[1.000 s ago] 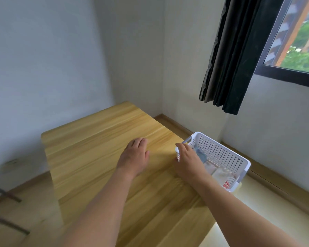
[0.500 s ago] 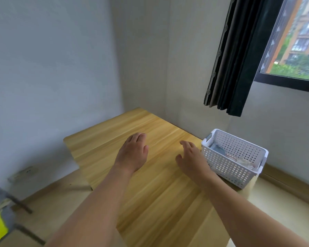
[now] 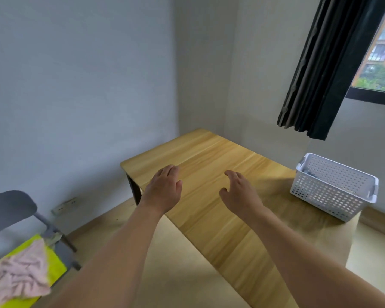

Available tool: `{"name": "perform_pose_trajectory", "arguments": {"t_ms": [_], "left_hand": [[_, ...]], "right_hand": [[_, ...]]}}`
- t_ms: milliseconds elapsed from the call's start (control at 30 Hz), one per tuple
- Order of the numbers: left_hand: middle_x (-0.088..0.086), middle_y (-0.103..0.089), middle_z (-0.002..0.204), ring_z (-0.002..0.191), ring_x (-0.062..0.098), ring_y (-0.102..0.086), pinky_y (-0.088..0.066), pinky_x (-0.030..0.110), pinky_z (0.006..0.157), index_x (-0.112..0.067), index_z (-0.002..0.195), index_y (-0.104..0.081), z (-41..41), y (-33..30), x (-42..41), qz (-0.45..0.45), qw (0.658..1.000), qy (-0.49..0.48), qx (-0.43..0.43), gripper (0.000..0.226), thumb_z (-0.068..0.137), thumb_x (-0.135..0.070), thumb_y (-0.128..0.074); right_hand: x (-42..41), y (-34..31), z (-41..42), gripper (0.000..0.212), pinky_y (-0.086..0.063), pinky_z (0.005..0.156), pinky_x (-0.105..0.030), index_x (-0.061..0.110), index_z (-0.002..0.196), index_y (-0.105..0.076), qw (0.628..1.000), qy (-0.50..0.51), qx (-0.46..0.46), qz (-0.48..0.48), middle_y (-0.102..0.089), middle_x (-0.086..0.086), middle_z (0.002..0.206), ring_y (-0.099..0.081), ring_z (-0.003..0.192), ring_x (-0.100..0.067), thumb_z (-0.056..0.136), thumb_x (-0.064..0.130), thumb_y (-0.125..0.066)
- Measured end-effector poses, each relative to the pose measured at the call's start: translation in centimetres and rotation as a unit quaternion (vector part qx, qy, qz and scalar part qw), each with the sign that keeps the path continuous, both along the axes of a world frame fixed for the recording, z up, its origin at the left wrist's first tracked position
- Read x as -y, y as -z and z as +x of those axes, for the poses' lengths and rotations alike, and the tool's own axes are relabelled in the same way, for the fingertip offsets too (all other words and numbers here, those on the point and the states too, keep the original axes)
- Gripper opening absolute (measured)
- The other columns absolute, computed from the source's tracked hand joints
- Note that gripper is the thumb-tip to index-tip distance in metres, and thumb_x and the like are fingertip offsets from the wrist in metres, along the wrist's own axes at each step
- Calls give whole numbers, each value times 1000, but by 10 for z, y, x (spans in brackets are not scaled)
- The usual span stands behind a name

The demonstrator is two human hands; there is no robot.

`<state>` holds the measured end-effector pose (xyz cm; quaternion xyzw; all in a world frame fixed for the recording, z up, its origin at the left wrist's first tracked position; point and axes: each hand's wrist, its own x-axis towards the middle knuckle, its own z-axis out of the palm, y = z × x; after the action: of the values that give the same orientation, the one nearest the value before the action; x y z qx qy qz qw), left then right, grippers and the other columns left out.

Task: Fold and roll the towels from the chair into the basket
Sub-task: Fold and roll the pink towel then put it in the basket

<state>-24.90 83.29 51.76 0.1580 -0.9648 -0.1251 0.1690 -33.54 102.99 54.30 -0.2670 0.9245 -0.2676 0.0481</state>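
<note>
A white perforated basket [image 3: 333,192] stands at the right end of the wooden table [image 3: 211,218], with a bit of rolled cloth just visible inside. My left hand [image 3: 165,190] and my right hand [image 3: 238,194] hover over the table's middle, fingers relaxed, holding nothing. At the lower left a grey chair [image 3: 11,207] carries a crumpled pink towel [image 3: 22,274] lying on a yellow-green towel [image 3: 56,265].
White walls meet in a corner behind the table. A dark curtain [image 3: 320,70] hangs beside the window at upper right. A wall socket [image 3: 63,205] sits low between chair and table. Light floor shows between the chair and the table's dark leg [image 3: 133,190].
My right hand let go of the basket rim and drew back over the table. The view swung left, so the chair with its towels came into sight.
</note>
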Motion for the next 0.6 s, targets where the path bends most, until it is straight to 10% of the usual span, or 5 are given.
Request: {"name": "perform_pose_trajectory", "arguments": {"t_ms": [600], "left_hand": [[5,-46,141,130,23,-42,-36,37,106,-12,140,-40,196,27,315,54,998,-17,24,44,98,-24,-39]], "right_hand": [[304,26,205,55,-37,101,-32,14,143,-37,999,31,27,-6,-43,-4,143,-44,128,-23,90,18,-48]]}}
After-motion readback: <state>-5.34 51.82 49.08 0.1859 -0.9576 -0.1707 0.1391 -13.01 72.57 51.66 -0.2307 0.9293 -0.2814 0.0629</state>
